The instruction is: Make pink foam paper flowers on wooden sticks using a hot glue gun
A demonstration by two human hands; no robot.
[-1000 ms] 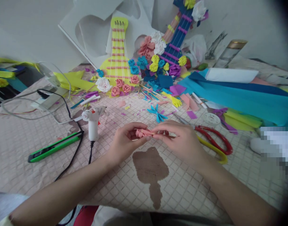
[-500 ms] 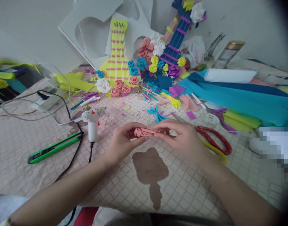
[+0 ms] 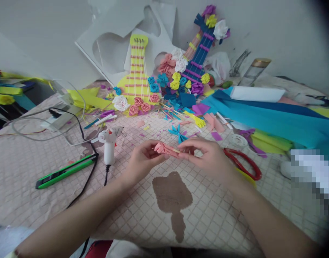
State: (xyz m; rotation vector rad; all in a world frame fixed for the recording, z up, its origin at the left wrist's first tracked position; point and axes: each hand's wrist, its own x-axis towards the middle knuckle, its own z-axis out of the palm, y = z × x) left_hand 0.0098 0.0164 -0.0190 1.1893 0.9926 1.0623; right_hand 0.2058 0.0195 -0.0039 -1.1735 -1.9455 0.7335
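Both my hands meet over the middle of the table and pinch a small pink paper flower (image 3: pixel 164 148). My left hand (image 3: pixel 141 163) cups the rolled bloom from below with curled fingers. My right hand (image 3: pixel 209 157) pinches the strip or stem end with thumb and forefinger. A brown stain (image 3: pixel 172 195) on the quilted cloth lies just below them. Red and yellow scissors (image 3: pixel 245 166) lie right behind my right hand.
A white glue gun (image 3: pixel 109 143) and a green utility knife (image 3: pixel 65 172) lie to the left, with cords and a power strip (image 3: pixel 58 118). Two decorated paper guitars, yellow (image 3: pixel 136 77) and blue (image 3: pixel 199 57), lean at the back. Blue and yellow paper sheets (image 3: pixel 274 118) cover the right.
The flower and both hands have risen slightly and tilted; the view has shifted a little so the table's things sit lower and further right. Nothing was let go.
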